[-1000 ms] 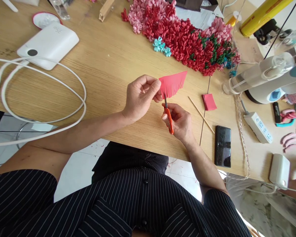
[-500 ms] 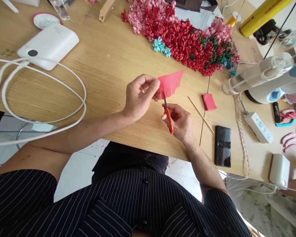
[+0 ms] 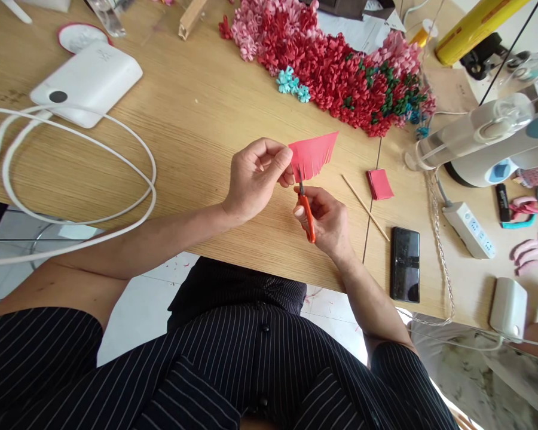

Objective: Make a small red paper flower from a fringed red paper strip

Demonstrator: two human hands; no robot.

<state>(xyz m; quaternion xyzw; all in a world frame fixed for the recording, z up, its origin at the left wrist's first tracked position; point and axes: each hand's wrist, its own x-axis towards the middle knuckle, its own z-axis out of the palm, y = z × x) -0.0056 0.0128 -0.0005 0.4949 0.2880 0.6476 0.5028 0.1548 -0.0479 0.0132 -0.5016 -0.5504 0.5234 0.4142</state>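
My wooden worktop (image 3: 183, 131), a mound of red and pink paper flowers (image 3: 336, 83) at the far side, a wooden skewer (image 3: 365, 209) and black phone (image 3: 404, 264) to my right, a white power strip (image 3: 468, 230) beyond, a white cable (image 3: 155, 185) looped near a white plastic case (image 3: 87, 83) on my left

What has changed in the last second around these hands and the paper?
Very little. The left hand has shifted the fringed red paper slightly, and the right hand keeps the orange-handled scissors at its lower edge. Nothing was taken up or let go. The phone and the paper flowers stayed put.
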